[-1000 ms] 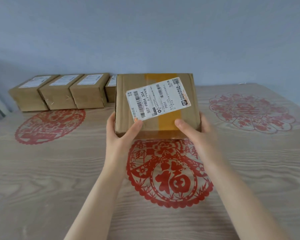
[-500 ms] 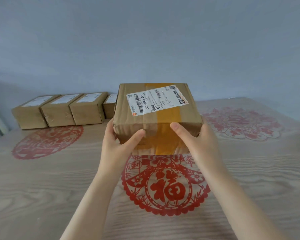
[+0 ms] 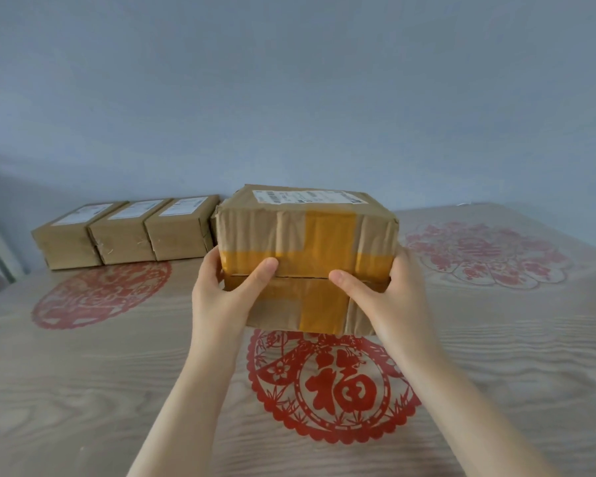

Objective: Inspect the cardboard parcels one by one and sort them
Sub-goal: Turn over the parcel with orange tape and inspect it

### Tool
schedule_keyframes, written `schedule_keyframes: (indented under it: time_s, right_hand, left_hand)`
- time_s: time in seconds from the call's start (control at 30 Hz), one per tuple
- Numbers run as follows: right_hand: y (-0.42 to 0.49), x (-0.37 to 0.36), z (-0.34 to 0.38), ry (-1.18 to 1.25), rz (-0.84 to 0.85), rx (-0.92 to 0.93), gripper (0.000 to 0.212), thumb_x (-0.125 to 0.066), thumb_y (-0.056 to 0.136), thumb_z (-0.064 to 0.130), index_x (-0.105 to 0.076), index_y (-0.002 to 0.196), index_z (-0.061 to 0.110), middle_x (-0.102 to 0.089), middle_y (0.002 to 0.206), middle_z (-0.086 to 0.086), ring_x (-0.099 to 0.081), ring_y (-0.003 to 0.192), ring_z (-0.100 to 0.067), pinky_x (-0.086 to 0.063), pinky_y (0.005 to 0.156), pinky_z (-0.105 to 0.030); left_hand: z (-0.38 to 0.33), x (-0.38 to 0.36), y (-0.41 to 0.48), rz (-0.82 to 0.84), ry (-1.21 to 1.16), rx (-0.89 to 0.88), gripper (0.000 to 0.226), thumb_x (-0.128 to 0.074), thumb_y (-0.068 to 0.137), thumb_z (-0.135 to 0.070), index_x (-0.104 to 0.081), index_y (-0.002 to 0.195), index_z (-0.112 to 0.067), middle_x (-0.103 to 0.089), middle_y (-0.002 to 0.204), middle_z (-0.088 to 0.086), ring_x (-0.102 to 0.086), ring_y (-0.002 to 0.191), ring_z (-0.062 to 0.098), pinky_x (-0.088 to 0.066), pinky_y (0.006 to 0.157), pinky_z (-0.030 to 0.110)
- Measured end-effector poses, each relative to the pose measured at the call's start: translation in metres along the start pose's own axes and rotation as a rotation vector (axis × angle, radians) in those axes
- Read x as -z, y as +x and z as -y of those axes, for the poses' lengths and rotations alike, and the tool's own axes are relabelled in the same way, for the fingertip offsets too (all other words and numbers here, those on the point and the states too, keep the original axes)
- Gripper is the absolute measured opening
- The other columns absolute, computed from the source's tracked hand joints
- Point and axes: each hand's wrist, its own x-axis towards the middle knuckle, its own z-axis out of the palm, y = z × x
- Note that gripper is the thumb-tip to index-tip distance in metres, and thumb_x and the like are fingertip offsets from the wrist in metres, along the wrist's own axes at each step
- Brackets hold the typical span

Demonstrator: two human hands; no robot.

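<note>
Scanning from the left, I register a row of three parcels (image 3: 124, 232) set side by side at the far edge of the table (image 3: 83, 390), labels facing up. Next, the left hand (image 3: 221, 297) grips the left end of the held parcel (image 3: 307, 235), thumb on the near lower edge. This parcel is held above the table, over a red paper-cut (image 3: 334, 390). Its white label (image 3: 307, 197) is on top and yellow tape (image 3: 327, 235) crosses the near face. The right hand (image 3: 393, 297) is clamped on the right end, thumb on the same edge.
</note>
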Motion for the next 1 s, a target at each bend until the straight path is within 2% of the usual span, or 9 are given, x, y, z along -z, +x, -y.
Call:
schedule_keyframes:
  time_s: [0.13, 0.23, 0.4, 0.47, 0.63, 0.8, 0.9, 0.97, 1.0]
  right_hand:
    - [0.003, 0.004, -0.001, 0.041, -0.027, 0.0, 0.073, -0.075, 0.067, 0.067, -0.054, 0.126, 0.029, -0.054, 0.115, 0.009, -0.057, 0.109, -0.012, -0.054, 0.094, -0.041]
    - [0.003, 0.004, 0.001, 0.031, 0.016, 0.017, 0.07, -0.078, 0.076, 0.049, -0.048, 0.135, 0.029, -0.049, 0.12, 0.01, -0.052, 0.111, -0.008, -0.05, 0.089, -0.026]
    - [0.003, 0.007, 0.0, 0.108, 0.044, -0.016, 0.048, -0.077, 0.078, 0.044, -0.057, 0.12, 0.031, -0.064, 0.111, 0.011, -0.061, 0.092, 0.007, -0.047, 0.066, -0.007]
    - [0.002, 0.007, 0.0, 0.153, 0.049, -0.035, 0.043, -0.078, 0.079, 0.04, -0.057, 0.116, 0.033, -0.066, 0.107, 0.013, -0.06, 0.088, 0.013, -0.045, 0.064, -0.001]
    - [-0.002, -0.004, 0.003, 0.163, 0.069, -0.025, 0.059, -0.08, 0.075, 0.041, -0.048, 0.125, 0.035, -0.061, 0.116, 0.015, -0.06, 0.103, -0.001, -0.051, 0.075, -0.017]
    - [-0.001, 0.005, 0.007, 0.288, 0.009, -0.061, 0.054, -0.077, 0.078, 0.038, -0.052, 0.126, 0.034, -0.065, 0.105, 0.022, -0.062, 0.085, 0.015, -0.052, 0.061, -0.008]
    - [-0.004, 0.006, 0.009, 0.274, 0.027, -0.023, 0.072, -0.081, 0.075, 0.036, -0.046, 0.137, 0.035, -0.065, 0.117, 0.019, -0.064, 0.102, 0.005, -0.054, 0.08, -0.016]
    - [-0.006, 0.003, 0.012, 0.234, 0.033, 0.018, 0.089, -0.083, 0.07, 0.039, -0.036, 0.146, 0.036, -0.058, 0.132, 0.018, -0.057, 0.12, -0.002, -0.049, 0.099, -0.027]
    - [-0.006, 0.003, 0.013, 0.228, 0.026, 0.024, 0.095, -0.083, 0.069, 0.039, -0.033, 0.149, 0.035, -0.055, 0.136, 0.018, -0.055, 0.123, -0.003, -0.047, 0.102, -0.028]
  left_hand:
    - [0.002, -0.002, 0.0, 0.084, 0.03, 0.023, 0.06, -0.082, 0.06, -0.045, -0.061, 0.114, -0.032, -0.073, 0.102, -0.012, -0.069, 0.09, 0.001, -0.053, 0.067, 0.015]
    - [0.002, -0.002, -0.001, 0.079, -0.025, 0.018, 0.046, -0.077, 0.062, -0.04, -0.064, 0.105, -0.031, -0.076, 0.089, -0.013, -0.071, 0.082, 0.001, -0.054, 0.062, 0.013]
    - [-0.002, -0.004, -0.005, 0.091, -0.064, -0.018, 0.056, -0.077, 0.068, -0.031, -0.063, 0.122, -0.025, -0.076, 0.099, -0.008, -0.072, 0.085, 0.001, -0.054, 0.063, 0.011]
    - [-0.004, -0.005, -0.006, 0.084, -0.047, -0.054, 0.059, -0.079, 0.073, -0.026, -0.06, 0.129, -0.021, -0.074, 0.103, -0.007, -0.071, 0.084, -0.001, -0.053, 0.062, 0.01]
    - [-0.008, -0.001, -0.006, -0.024, -0.06, -0.103, 0.08, -0.08, 0.061, -0.039, -0.052, 0.135, -0.028, -0.067, 0.118, -0.008, -0.068, 0.101, 0.005, -0.055, 0.067, 0.01]
    - [-0.009, -0.005, -0.007, 0.051, -0.034, -0.087, 0.064, -0.08, 0.066, -0.033, -0.051, 0.124, -0.036, -0.069, 0.111, -0.009, -0.069, 0.091, -0.002, -0.053, 0.065, 0.01]
    - [-0.003, -0.005, -0.005, 0.058, -0.051, -0.041, 0.059, -0.08, 0.076, -0.026, -0.053, 0.129, -0.031, -0.071, 0.11, -0.007, -0.07, 0.089, -0.001, -0.052, 0.064, 0.009]
    - [-0.001, -0.004, -0.004, 0.052, -0.094, -0.013, 0.059, -0.078, 0.074, -0.031, -0.057, 0.129, -0.026, -0.073, 0.107, -0.006, -0.071, 0.088, 0.0, -0.051, 0.062, 0.007]
    - [-0.001, -0.004, -0.003, 0.063, -0.109, -0.002, 0.063, -0.078, 0.07, -0.035, -0.057, 0.128, -0.025, -0.074, 0.106, -0.005, -0.071, 0.089, 0.001, -0.051, 0.062, 0.007]
